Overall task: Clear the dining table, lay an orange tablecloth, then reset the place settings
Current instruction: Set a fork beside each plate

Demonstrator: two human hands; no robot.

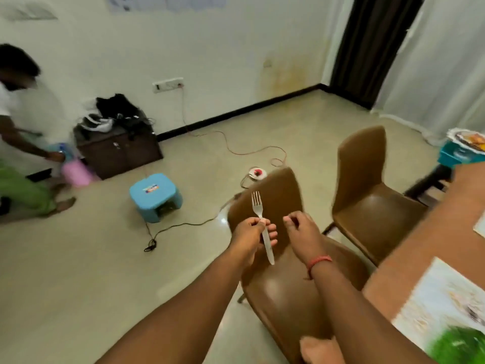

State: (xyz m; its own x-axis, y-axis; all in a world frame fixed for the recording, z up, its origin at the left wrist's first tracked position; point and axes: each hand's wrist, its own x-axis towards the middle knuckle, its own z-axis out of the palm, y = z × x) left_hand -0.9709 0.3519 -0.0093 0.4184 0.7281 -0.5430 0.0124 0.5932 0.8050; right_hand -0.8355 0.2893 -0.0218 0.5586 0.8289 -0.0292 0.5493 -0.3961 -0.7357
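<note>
My left hand (250,232) grips a white plastic fork (262,224) by its handle, tines pointing up, above a brown chair (283,290). Just to the right of it my right hand (301,227) hovers with its fingers loosely curled and nothing in them. The table (430,245) runs along the right edge and is covered by an orange cloth. On it lie a printed placemat (441,306) near me and the corner of another placemat (480,225) farther back.
A second brown chair (367,195) stands at the table. A blue plastic stool (156,197) and cables lie on the floor. A dark cabinet (120,151) stands by the wall; another person crouches at far left. A teal box (456,153) with plates sits at far right.
</note>
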